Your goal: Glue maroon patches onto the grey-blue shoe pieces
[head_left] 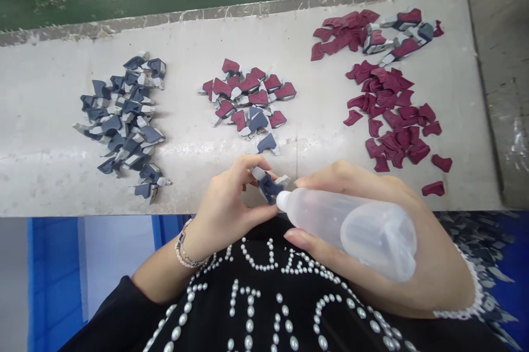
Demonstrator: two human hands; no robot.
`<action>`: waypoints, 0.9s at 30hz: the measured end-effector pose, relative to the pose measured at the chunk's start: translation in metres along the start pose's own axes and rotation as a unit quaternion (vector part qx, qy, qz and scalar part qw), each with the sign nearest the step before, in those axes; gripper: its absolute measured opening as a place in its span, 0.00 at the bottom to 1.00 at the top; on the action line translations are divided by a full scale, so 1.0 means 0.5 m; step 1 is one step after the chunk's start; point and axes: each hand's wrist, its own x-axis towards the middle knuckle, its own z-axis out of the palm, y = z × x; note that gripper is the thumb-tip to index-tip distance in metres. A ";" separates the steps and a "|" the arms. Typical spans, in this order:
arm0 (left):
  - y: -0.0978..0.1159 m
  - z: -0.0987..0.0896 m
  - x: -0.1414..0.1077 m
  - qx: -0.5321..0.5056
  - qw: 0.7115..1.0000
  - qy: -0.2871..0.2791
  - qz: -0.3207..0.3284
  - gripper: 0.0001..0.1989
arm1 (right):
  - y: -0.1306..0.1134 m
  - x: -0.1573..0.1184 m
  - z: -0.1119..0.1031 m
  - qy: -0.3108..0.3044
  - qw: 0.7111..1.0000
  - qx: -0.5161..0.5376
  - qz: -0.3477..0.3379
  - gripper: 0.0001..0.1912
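Between the thumb and fingers of my left hand (pixel 225 203) is a small dark blue and grey moulded piece (pixel 270 187), its hollow side facing up. My right hand (pixel 397 231) wraps round a translucent plastic squeeze bottle (pixel 318 211), which lies nearly level. Its white tip (pixel 283 200) meets the near edge of the blue piece; whether it touches cannot be told. Just beyond my hands lies a loose blue-grey piece (pixel 266 144), beside a cluster of grey pieces topped with maroon parts (pixel 250 83).
To the left sits a pile of blue-grey pieces (pixel 128 120). Loose maroon parts (pixel 397 115) are heaped on the right, with several assembled pieces (pixel 407 38) behind. A metal block (pixel 502 76) bounds the table's right end. Blue bins (pixel 53 280) stand below the front edge.
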 end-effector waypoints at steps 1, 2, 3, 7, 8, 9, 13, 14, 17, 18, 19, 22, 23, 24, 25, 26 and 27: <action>0.000 0.000 0.000 0.002 1.000 0.002 -0.001 0.24 | 0.000 0.000 0.000 -0.002 1.000 -0.005 0.001 0.11; 0.000 0.000 0.000 0.005 1.000 0.005 -0.002 0.24 | 0.000 -0.001 0.001 -0.006 1.000 -0.011 0.002 0.11; 0.001 0.000 0.001 0.007 1.000 0.008 -0.003 0.25 | 0.000 -0.003 0.002 -0.010 1.000 -0.017 0.004 0.11; 0.003 0.001 0.002 0.006 1.000 0.018 0.004 0.25 | -0.001 -0.009 0.001 -0.015 0.999 -0.036 0.009 0.13; 0.004 0.001 0.002 0.005 1.000 0.020 0.005 0.24 | -0.001 -0.009 0.000 -0.010 0.999 -0.036 0.007 0.13; 0.004 0.002 0.002 0.005 1.000 0.022 0.003 0.24 | -0.002 -0.009 -0.002 -0.003 0.999 -0.034 0.004 0.12; 0.005 0.002 0.001 0.008 0.999 0.029 -0.014 0.24 | -0.002 -0.008 -0.005 0.026 0.999 -0.028 -0.012 0.10; 0.005 0.002 0.001 0.010 0.999 0.030 -0.014 0.24 | -0.002 -0.008 -0.003 0.025 0.999 -0.035 -0.012 0.10; 0.004 0.001 0.000 0.014 0.999 0.032 -0.006 0.25 | -0.004 -0.008 0.004 0.002 0.998 -0.060 -0.007 0.12; 0.004 0.001 0.000 0.013 0.999 0.032 -0.003 0.25 | -0.004 -0.008 0.005 -0.004 0.998 -0.062 -0.007 0.12; 0.004 0.001 0.000 0.012 0.999 0.033 -0.002 0.24 | -0.005 -0.007 0.006 -0.007 0.998 -0.061 -0.008 0.12; 0.004 0.001 0.000 0.004 1.000 0.027 -0.013 0.23 | -0.006 -0.004 -0.001 0.006 0.999 -0.038 -0.013 0.09; 0.004 0.001 0.000 -0.002 1.000 0.022 -0.017 0.23 | -0.005 -0.003 -0.004 0.014 0.999 -0.030 -0.015 0.09; 0.004 0.001 0.000 -0.010 1.000 0.018 -0.021 0.23 | -0.005 -0.003 -0.007 0.023 0.999 -0.027 -0.016 0.09; 0.003 0.000 0.000 -0.019 0.999 0.014 -0.023 0.23 | -0.005 -0.002 -0.009 0.031 0.999 -0.028 -0.016 0.09; 0.003 0.000 0.000 -0.027 0.999 0.012 -0.023 0.22 | -0.005 -0.003 -0.010 0.035 0.999 -0.032 -0.016 0.10; 0.002 -0.001 0.000 -0.035 0.999 0.012 -0.022 0.22 | -0.005 -0.003 -0.010 0.039 0.998 -0.037 -0.015 0.10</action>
